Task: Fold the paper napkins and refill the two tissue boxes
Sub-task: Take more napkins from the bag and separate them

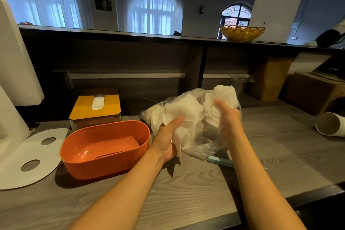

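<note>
A clear plastic bag (201,147) full of white paper napkins (186,110) is held above the grey wooden counter. My left hand (168,136) grips a loose bunch of napkins at the bag's left side. My right hand (228,115) grips another wad of napkins at the bag's right. An open orange tissue box (104,166) stands just left of my left hand; its inside looks bare. Behind it stands a second tissue box with a yellow lid (96,107), a white tissue showing in its slot.
A white flat board with two round holes (28,158) lies at the left, beside a white appliance (11,80). A light-blue stick (220,160) lies under the bag. A tipped paper cup (330,125) and cardboard boxes (313,91) sit at the right. A yellow basket (241,32) stands on the upper shelf.
</note>
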{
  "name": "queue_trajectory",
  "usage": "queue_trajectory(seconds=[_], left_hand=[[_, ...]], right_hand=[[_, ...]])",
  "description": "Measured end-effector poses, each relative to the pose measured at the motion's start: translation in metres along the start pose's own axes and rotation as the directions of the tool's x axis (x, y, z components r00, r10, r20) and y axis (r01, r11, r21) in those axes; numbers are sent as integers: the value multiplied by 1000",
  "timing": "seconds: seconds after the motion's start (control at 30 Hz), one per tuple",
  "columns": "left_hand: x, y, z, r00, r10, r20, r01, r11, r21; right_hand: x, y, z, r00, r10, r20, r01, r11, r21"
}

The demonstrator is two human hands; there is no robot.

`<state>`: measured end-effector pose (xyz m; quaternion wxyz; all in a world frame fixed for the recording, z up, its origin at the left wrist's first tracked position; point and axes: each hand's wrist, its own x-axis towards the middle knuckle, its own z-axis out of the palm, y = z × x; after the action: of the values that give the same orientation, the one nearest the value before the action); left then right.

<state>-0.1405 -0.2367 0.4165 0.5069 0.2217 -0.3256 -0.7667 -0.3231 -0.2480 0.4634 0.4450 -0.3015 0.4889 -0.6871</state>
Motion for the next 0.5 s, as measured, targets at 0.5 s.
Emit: queue_trajectory(seconds=[0.5], left_hand=[[12, 6, 0, 965, 158, -208, -159, 987, 12]], right_hand=[[-23, 23, 37, 991, -10, 136, 59, 928, -367]])
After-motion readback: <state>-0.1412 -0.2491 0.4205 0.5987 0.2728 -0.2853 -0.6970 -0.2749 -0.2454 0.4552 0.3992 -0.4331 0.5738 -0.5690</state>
